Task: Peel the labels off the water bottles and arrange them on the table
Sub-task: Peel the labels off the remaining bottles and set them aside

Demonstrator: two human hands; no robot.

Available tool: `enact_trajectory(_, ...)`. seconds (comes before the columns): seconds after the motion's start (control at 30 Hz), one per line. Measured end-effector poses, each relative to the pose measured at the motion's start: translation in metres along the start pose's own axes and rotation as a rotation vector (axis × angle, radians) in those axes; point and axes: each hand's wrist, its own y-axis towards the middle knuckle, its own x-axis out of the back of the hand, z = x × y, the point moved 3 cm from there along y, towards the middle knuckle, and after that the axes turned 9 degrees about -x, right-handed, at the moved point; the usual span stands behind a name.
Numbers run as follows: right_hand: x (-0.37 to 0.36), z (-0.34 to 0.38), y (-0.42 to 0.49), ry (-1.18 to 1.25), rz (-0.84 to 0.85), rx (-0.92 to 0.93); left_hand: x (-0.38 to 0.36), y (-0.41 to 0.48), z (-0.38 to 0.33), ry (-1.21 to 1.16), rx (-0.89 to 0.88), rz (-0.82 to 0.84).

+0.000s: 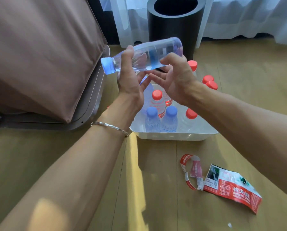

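My left hand (131, 80) grips a clear water bottle (149, 54) with a blue cap, held sideways above the white tray (169, 135), cap pointing left. My right hand (174, 77) touches the bottle's lower side near its base, fingers curled at the edge of its clear label. In the tray stand two blue-capped bottles (161, 120) and two red-capped bottles (157, 102). Three more red-capped bottles (209, 82) stand on the wooden surface behind the tray. A peeled red label (232, 187) and a torn red strip (191, 170) lie in front of the tray.
A black cylindrical bin (174, 27) stands behind the bottles. A brown cushion on a grey frame (39, 64) fills the left side. White curtains (247, 17) hang at the back. A small white scrap (229, 225) lies near the bottom edge.
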Motion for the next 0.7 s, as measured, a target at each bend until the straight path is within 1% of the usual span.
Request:
enact_trajectory(0.27,-0.003,-0.011,0.005,-0.057,-0.062,-0.018,0.009,-0.002,0.005,0.034,0.005,-0.04)
enact_trajectory(0.4,0.003,-0.01,0.004,-0.155,-0.215,0.032,0.0,-0.006,0.005,0.085,0.016,-0.015)
enact_trajectory(0.47,0.008,-0.009,0.006,-0.108,-0.195,0.015,-0.005,-0.008,0.005,0.093,0.022,-0.012)
enact_trajectory(0.57,0.01,-0.009,0.008,-0.049,-0.096,-0.022,-0.007,-0.007,0.003,0.098,0.023,-0.022)
enact_trajectory(0.7,0.008,-0.008,0.009,-0.042,-0.006,-0.052,-0.002,-0.004,-0.003,0.112,0.027,-0.056)
